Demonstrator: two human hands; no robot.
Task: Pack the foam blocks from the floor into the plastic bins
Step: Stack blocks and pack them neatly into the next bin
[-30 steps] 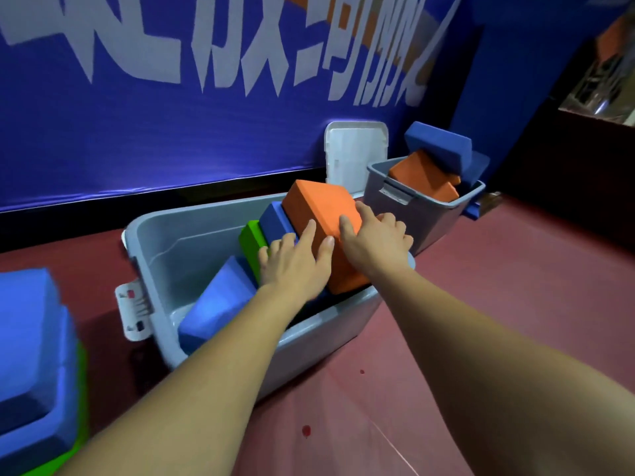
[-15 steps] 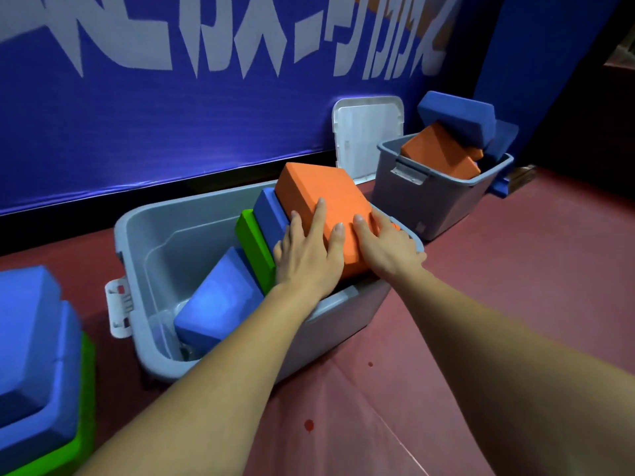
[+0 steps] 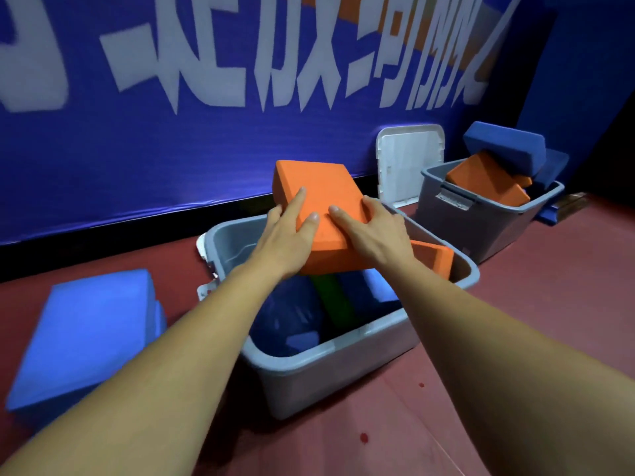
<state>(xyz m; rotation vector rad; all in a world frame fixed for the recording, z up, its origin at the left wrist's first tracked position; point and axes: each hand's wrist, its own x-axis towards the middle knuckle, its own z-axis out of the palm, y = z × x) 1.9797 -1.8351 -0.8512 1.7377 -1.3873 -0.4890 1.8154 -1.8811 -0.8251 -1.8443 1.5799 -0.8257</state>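
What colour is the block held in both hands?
The block is orange, clearest in the head view.

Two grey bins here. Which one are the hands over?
The near bin, centre: left hand and right hand hold an orange block above it. The far bin, beside the white lid, has no hand near.

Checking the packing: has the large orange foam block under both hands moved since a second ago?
Yes. The orange foam block has risen from inside the grey plastic bin to above its rim.
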